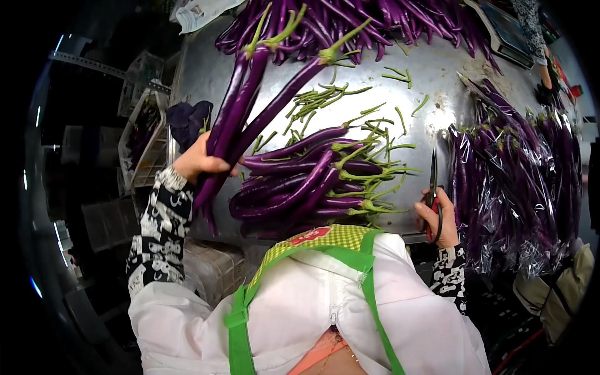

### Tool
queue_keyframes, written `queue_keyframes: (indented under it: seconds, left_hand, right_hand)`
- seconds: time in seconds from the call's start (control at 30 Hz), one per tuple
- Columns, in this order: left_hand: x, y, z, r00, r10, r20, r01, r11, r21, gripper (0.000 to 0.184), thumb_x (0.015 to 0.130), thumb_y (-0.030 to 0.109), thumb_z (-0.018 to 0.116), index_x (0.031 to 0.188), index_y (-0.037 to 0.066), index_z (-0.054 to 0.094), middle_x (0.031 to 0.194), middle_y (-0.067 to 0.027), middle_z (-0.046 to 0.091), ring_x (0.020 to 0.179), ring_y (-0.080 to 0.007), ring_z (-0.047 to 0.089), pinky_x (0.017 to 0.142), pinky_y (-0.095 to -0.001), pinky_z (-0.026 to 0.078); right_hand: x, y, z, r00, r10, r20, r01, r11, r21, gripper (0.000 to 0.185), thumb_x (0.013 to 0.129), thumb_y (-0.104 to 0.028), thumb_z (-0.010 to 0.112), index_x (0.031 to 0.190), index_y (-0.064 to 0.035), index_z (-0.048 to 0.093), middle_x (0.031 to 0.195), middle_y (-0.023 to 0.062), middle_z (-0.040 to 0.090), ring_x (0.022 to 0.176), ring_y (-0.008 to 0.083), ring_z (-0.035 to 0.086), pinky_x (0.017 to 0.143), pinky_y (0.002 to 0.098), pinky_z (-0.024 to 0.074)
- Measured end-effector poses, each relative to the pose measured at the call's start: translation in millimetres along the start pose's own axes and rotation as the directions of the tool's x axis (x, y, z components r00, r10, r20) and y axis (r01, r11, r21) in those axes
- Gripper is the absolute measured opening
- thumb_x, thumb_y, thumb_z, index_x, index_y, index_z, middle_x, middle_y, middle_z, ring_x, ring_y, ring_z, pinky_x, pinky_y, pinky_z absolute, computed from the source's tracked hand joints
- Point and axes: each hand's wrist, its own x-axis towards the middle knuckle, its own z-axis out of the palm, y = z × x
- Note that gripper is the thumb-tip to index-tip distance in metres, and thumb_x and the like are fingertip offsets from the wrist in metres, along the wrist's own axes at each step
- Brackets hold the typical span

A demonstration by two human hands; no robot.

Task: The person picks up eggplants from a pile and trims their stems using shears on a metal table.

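White plastic bag (200, 14): at far left corner of steel tabletop (201, 70). White crate (126, 149): beside left edge.

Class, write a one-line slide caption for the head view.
The left hand holds purple eggplants; the right hand holds scissors, with more eggplants on the metal table.

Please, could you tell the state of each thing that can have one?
Left hand, closed around held eggplants
Right hand, holding scissors
Scissors, blades together
Held eggplants, green stems attached
Near eggplant pile, unbagged
Green stem pieces, scattered loose
Right-side eggplants, wrapped in clear plastic
Far eggplant heap, unbagged
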Motion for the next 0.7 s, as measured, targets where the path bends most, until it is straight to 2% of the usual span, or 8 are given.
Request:
queue_keyframes:
  seconds: [0.07, 0.1, 0.13, 0.2, 0.4, 0.47, 0.6, 0.7]
  left_hand:
    - [-14, 2, 13, 1.000, 0.012, -0.027, -0.013, 1.000, -0.019, 0.069, 0.057, 0.021, 0.078, 0.117, -0.001, 0.053, 0.092, -0.0106, 0.065, 0.075, -0.0200, 0.067, 0.068, -0.0312, 0.054]
    - [-20, 4, 21, 0.999, 0.015, -0.051, -0.016, 1.000, -0.006, 0.069, 0.057, 0.022, 0.079, 0.117, -0.002, 0.053, 0.092, -0.0104, 0.065, 0.074, -0.0200, 0.067, 0.068, -0.0309, 0.054]
    - [-25, 4, 28, 0.997, 0.020, -0.074, -0.020, 1.000, 0.006, 0.070, 0.057, 0.023, 0.080, 0.117, -0.002, 0.053, 0.091, -0.0103, 0.065, 0.073, -0.0200, 0.067, 0.067, -0.0305, 0.054]
    - [-32, 0, 34, 0.998, 0.034, -0.048, -0.033, 0.999, 0.026, 0.071, 0.057, 0.026, 0.082, 0.116, -0.002, 0.053, 0.089, -0.0102, 0.066, 0.072, -0.0201, 0.067, 0.067, -0.0308, 0.054]
    - [-42, 3, 56, 1.000, -0.009, -0.030, 0.008, 0.999, -0.043, 0.076, 0.056, 0.016, 0.083, 0.122, -0.002, 0.050, 0.090, -0.0128, 0.066, 0.074, -0.0226, 0.068, 0.070, -0.0333, 0.055]
    - [-44, -3, 56, 1.000, -0.006, 0.004, 0.006, 1.000, -0.026, 0.075, 0.056, 0.004, 0.074, 0.127, 0.000, 0.049, 0.096, -0.0137, 0.067, 0.077, -0.0205, 0.068, 0.073, -0.0331, 0.056]
    - [-43, 1, 66, 0.999, -0.041, -0.005, 0.041, 0.998, -0.046, 0.073, 0.057, 0.004, 0.074, 0.127, 0.000, 0.049, 0.096, -0.0132, 0.067, 0.078, -0.0197, 0.067, 0.073, -0.0332, 0.057]
    - [-41, 2, 73, 0.998, -0.057, -0.024, 0.056, 0.998, -0.016, 0.074, 0.055, 0.013, 0.077, 0.122, -0.001, 0.050, 0.090, -0.0133, 0.065, 0.072, -0.0223, 0.067, 0.068, -0.0343, 0.056]
  right_hand:
    - [0, -12, 4, 0.983, 0.001, 0.185, -0.058, 0.950, 0.306, 0.037, 0.088, -0.018, 0.068, 0.116, 0.0030, 0.056, 0.103, 0.0150, 0.066, 0.091, 0.0236, 0.061, 0.078, 0.0339, 0.0486]
    - [3, -15, 9, 0.977, -0.058, 0.207, -0.007, 0.953, 0.302, 0.036, 0.091, -0.016, 0.063, 0.121, 0.0020, 0.053, 0.104, 0.0142, 0.066, 0.090, 0.0221, 0.061, 0.079, 0.0324, 0.0485]
    - [0, -51, 14, 0.976, -0.123, 0.182, 0.075, 0.966, 0.248, 0.037, 0.093, -0.017, 0.060, 0.124, 0.0009, 0.052, 0.105, 0.0152, 0.065, 0.090, 0.0222, 0.061, 0.081, 0.0323, 0.0490]
    - [13, -59, 17, 0.914, -0.356, 0.194, 0.376, 0.924, -0.075, 0.037, 0.094, -0.018, 0.057, 0.126, -0.0009, 0.052, 0.107, 0.0164, 0.065, 0.091, 0.0233, 0.061, 0.083, 0.0346, 0.0495]
    - [48, -55, 22, 0.901, -0.375, 0.219, 0.401, 0.912, -0.085, 0.037, 0.094, -0.018, 0.057, 0.126, -0.0009, 0.052, 0.106, 0.0165, 0.065, 0.090, 0.0238, 0.061, 0.082, 0.0349, 0.0496]
    - [47, -52, 21, 0.899, -0.376, 0.226, 0.403, 0.911, -0.088, 0.037, 0.094, -0.018, 0.057, 0.126, -0.0009, 0.052, 0.106, 0.0165, 0.065, 0.090, 0.0240, 0.061, 0.082, 0.0350, 0.0496]
    - [40, -44, 13, 0.907, -0.358, 0.223, 0.386, 0.918, -0.095, 0.036, 0.094, -0.018, 0.057, 0.126, -0.0010, 0.052, 0.105, 0.0166, 0.065, 0.089, 0.0244, 0.061, 0.081, 0.0352, 0.0496]
    - [32, -41, 3, 0.912, -0.346, 0.221, 0.374, 0.922, -0.100, 0.036, 0.094, -0.018, 0.057, 0.126, -0.0010, 0.052, 0.105, 0.0167, 0.065, 0.088, 0.0247, 0.061, 0.080, 0.0353, 0.0497]
